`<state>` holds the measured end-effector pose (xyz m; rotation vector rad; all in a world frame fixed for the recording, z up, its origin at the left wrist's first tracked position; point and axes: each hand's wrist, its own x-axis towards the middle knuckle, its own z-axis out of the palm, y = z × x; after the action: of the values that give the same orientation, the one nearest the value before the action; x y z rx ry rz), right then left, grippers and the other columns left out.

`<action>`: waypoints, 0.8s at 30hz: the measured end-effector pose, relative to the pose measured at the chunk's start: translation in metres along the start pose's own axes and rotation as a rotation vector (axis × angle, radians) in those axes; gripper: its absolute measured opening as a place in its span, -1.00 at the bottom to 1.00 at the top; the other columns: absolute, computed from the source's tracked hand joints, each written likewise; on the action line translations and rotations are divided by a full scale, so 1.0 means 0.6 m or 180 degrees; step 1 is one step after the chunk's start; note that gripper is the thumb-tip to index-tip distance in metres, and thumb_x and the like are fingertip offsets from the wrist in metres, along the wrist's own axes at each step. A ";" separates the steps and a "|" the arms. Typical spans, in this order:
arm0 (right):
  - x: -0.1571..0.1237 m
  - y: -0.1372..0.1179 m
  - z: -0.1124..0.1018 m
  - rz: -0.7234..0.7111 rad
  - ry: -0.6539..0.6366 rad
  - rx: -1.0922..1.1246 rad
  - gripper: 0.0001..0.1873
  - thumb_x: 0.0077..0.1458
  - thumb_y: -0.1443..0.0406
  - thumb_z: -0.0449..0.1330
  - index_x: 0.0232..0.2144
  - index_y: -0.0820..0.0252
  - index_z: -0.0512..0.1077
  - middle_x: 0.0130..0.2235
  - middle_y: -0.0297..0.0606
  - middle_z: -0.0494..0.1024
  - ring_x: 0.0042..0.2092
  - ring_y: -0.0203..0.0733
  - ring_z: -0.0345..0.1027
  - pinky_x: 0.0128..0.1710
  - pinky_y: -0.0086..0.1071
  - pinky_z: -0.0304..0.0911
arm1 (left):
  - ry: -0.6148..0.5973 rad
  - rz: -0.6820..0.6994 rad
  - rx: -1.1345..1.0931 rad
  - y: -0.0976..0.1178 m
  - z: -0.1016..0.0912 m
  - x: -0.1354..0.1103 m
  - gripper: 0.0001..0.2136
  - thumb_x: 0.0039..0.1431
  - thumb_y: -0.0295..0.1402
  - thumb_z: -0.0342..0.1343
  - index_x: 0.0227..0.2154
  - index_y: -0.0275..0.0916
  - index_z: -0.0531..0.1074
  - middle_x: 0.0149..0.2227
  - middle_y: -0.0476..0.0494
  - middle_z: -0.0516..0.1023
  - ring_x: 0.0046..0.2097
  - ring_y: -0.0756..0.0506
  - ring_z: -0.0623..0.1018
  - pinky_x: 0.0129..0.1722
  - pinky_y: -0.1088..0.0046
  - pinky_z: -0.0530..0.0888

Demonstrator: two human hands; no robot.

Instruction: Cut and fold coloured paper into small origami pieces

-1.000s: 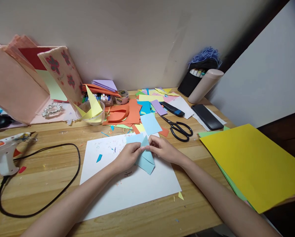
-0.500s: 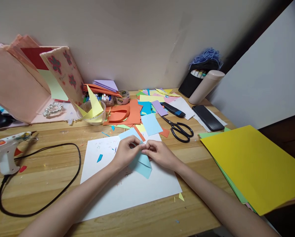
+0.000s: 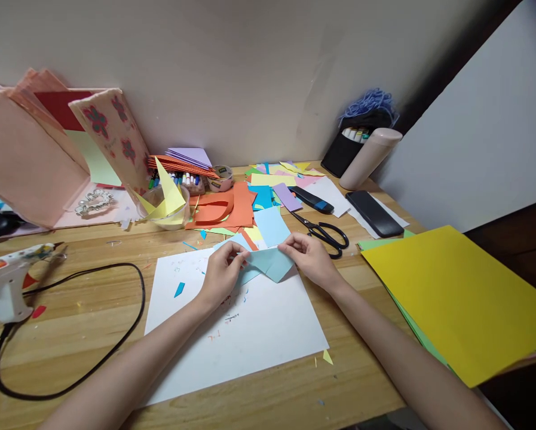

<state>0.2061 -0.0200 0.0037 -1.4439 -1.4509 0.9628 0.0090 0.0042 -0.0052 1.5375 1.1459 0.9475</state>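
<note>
A person is holding a folded light-blue paper (image 3: 274, 266) with both hands over the far part of a white sheet (image 3: 268, 358).
The left grip (image 3: 220, 272) is pinching the paper's left end between thumb and fingers, and the right grip (image 3: 312, 258) is pinching its right end; whether the paper's lower tip is touching the sheet, one cannot tell. A pale blue square (image 3: 271, 224) is lying just behind it, and black scissors (image 3: 333, 236) are resting near the right grip. On the sheet, a small blue scrap (image 3: 179, 289) is lying to the left. A glue gun (image 3: 10, 292) is lying at the worktop's (image 3: 232, 409) left, and a large yellow sheet (image 3: 460, 304) is lying at the right.
</note>
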 end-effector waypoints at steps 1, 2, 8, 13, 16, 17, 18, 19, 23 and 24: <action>0.000 -0.001 -0.002 -0.0018 0.0043 -0.0026 -0.76 0.01 0.18 0.13 -0.56 0.21 0.29 -0.54 -0.38 0.33 -0.49 -0.32 0.19 -0.50 -0.46 0.08 | -0.0019 0.0062 0.0106 0.002 0.001 -0.002 -0.86 0.08 -0.30 0.01 -0.49 -0.24 0.33 -0.48 0.00 0.40 -0.44 0.00 0.42 -0.40 0.49 0.36; 0.000 -0.001 -0.003 -0.0041 0.0055 -0.0062 -0.77 0.01 0.19 0.13 -0.56 0.21 0.29 -0.54 -0.37 0.34 -0.49 -0.32 0.20 -0.50 -0.46 0.09 | -0.0013 0.0106 0.0203 0.003 0.001 -0.003 -0.86 0.09 -0.31 0.00 -0.50 -0.24 0.32 -0.49 0.00 0.40 -0.45 0.00 0.42 -0.41 0.49 0.35; -0.004 -0.006 -0.009 -0.0385 -0.0094 -0.0544 -0.83 0.07 0.26 0.07 -0.48 0.21 0.36 -0.48 -0.32 0.44 -0.42 -0.27 0.29 -0.43 -0.44 0.14 | 0.0022 0.0231 0.0704 0.001 -0.001 -0.006 -0.86 0.10 -0.32 -0.04 -0.50 -0.23 0.34 -0.47 -0.02 0.44 -0.45 0.00 0.39 -0.43 0.49 0.32; -0.010 -0.014 -0.013 -0.0638 -0.0480 -0.0978 -0.80 0.14 0.28 -0.01 -0.39 0.17 0.39 -0.39 -0.29 0.51 -0.36 -0.24 0.34 -0.37 -0.41 0.16 | -0.0354 0.0578 0.1159 0.003 -0.001 -0.011 -0.81 0.12 -0.29 -0.05 -0.32 -0.20 0.43 -0.41 -0.05 0.46 -0.39 -0.03 0.41 -0.37 0.47 0.31; -0.014 -0.018 -0.009 -0.0750 -0.0654 -0.1173 -0.77 0.16 0.29 -0.05 -0.37 0.16 0.40 -0.36 -0.27 0.52 -0.36 -0.22 0.35 -0.37 -0.39 0.15 | -0.0656 0.0620 0.1464 0.007 0.002 -0.014 -0.79 0.14 -0.27 -0.07 -0.44 -0.19 0.44 -0.45 -0.05 0.47 -0.41 -0.04 0.40 -0.40 0.47 0.28; -0.015 -0.019 -0.007 -0.0765 -0.0668 -0.1206 -0.77 0.16 0.29 -0.05 -0.37 0.16 0.40 -0.36 -0.26 0.52 -0.37 -0.21 0.35 -0.37 -0.39 0.15 | -0.0712 0.0590 0.1512 0.008 0.004 -0.015 -0.76 0.15 -0.26 -0.09 -0.49 -0.20 0.42 -0.47 -0.05 0.47 -0.43 -0.04 0.39 -0.41 0.47 0.26; -0.015 -0.019 -0.006 -0.0771 -0.0666 -0.1226 -0.77 0.16 0.29 -0.05 -0.37 0.16 0.40 -0.36 -0.26 0.52 -0.37 -0.21 0.36 -0.37 -0.39 0.15 | -0.0736 0.0547 0.1524 0.008 0.005 -0.016 -0.74 0.15 -0.26 -0.11 -0.52 -0.21 0.41 -0.50 -0.05 0.46 -0.45 -0.03 0.39 -0.43 0.47 0.25; -0.014 -0.018 -0.007 -0.0769 -0.0637 -0.1239 -0.78 0.15 0.29 -0.04 -0.38 0.15 0.40 -0.36 -0.26 0.53 -0.36 -0.21 0.36 -0.37 -0.39 0.16 | -0.0731 0.0486 0.1494 0.007 0.006 -0.017 -0.72 0.15 -0.25 -0.11 -0.55 -0.21 0.39 -0.54 -0.04 0.45 -0.48 -0.03 0.38 -0.44 0.47 0.25; -0.001 -0.007 -0.028 -0.0563 -0.0122 -0.1231 -0.78 0.14 0.27 -0.03 -0.38 0.17 0.40 -0.37 -0.25 0.54 -0.36 -0.20 0.40 -0.32 -0.37 0.21 | -0.0609 0.0047 0.0981 0.003 0.006 -0.017 -0.72 0.15 -0.21 -0.11 -0.58 -0.21 0.31 -0.70 0.04 0.40 -0.58 -0.02 0.37 -0.48 0.48 0.25; 0.004 -0.001 -0.039 -0.0436 0.0124 -0.1185 -0.77 0.14 0.27 -0.04 -0.38 0.18 0.40 -0.37 -0.24 0.54 -0.37 -0.20 0.41 -0.32 -0.37 0.23 | -0.0565 -0.0067 0.0800 0.002 0.005 -0.016 -0.73 0.15 -0.19 -0.11 -0.57 -0.20 0.29 -0.71 0.05 0.40 -0.60 -0.02 0.37 -0.48 0.49 0.26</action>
<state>0.2276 -0.0186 0.0124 -1.5891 -1.7403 0.5964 0.0097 -0.0059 -0.0049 1.7683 1.1839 0.6559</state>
